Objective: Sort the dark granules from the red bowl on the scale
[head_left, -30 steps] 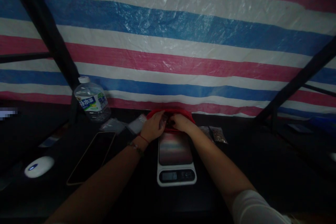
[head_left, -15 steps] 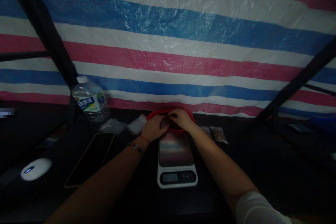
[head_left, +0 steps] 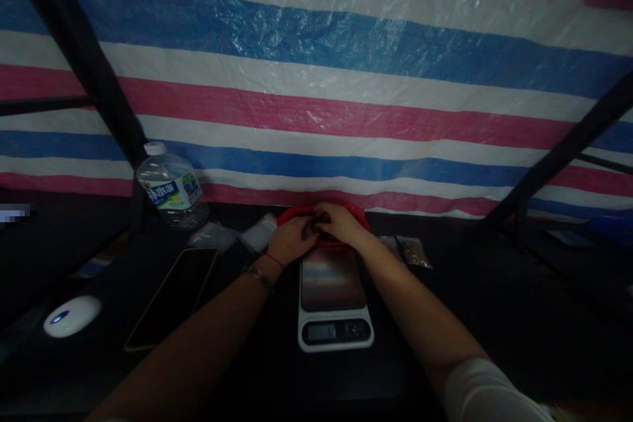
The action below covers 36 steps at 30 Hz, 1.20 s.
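Both hands meet over the red bowl (head_left: 324, 216): left hand (head_left: 291, 241) and right hand (head_left: 341, 223) pinch sth small and dark, just beyond the scale (head_left: 333, 297). Loose pinch could spill bits outside the bowl.

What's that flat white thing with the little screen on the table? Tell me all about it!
It is a small kitchen scale lying flat on the dark table. Its body looks like white plastic, and its top is a shiny metal-looking plate with nothing on it. At the near edge a small grey display is lit, though the digits are too small to read, with dark buttons beside it. It sits between the person's forearms, just in front of the red bowl, where the left hand and right hand meet. Neither hand touches it.
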Tool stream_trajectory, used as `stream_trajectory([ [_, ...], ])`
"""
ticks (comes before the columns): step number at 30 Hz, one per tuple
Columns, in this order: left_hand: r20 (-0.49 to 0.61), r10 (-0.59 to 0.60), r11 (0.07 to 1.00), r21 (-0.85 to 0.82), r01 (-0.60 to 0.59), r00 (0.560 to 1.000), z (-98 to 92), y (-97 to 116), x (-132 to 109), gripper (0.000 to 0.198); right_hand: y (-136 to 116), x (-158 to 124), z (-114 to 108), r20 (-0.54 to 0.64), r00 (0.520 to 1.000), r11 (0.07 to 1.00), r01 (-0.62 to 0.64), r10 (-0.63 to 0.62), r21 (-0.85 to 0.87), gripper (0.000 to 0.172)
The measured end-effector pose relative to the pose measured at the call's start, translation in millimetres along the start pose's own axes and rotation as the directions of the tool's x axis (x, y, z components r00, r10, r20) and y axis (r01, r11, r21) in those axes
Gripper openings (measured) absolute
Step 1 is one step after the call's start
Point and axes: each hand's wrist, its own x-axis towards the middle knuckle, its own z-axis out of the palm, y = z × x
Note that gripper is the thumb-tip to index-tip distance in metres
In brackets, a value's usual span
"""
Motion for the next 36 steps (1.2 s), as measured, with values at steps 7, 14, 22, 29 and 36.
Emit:
stream_trajectory([
  [7, 0.028, -0.036, 0.998, 0.050, 0.034, 0.999, -1.0, 4, 0, 0.038, -3, 1, 6, -0.027, 0.997, 0.997, 0.074, -0.074, 0.015, 0.019],
  [14, 0.014, -0.051, 0.998, -0.032, 0.052, 0.999, -1.4, 2, 1, 0.038, 6, 5, 7, -0.173, 0.972, 0.987, 0.161, -0.158, 0.002, 0.036],
  [22, -0.103, -0.182, 0.983, -0.025, 0.181, 0.978, -3.2, 0, 0, 0.036, 15, 1, 12, 0.168, 0.985, 0.954, 0.084, -0.036, -0.288, 0.032],
  [29, -0.101, -0.177, 0.984, 0.008, 0.179, 0.979, -4.3, 2, -1, 0.036, 11, 1, 15, 0.297, 0.955, 0.922, 0.133, -0.020, -0.364, 0.036],
  [36, -0.098, -0.169, 0.984, 0.042, 0.174, 0.981, -8.7, 5, -3, 0.035, 12, 4, -3, 0.290, 0.954, 0.858, 0.087, 0.074, -0.506, 0.025],
])
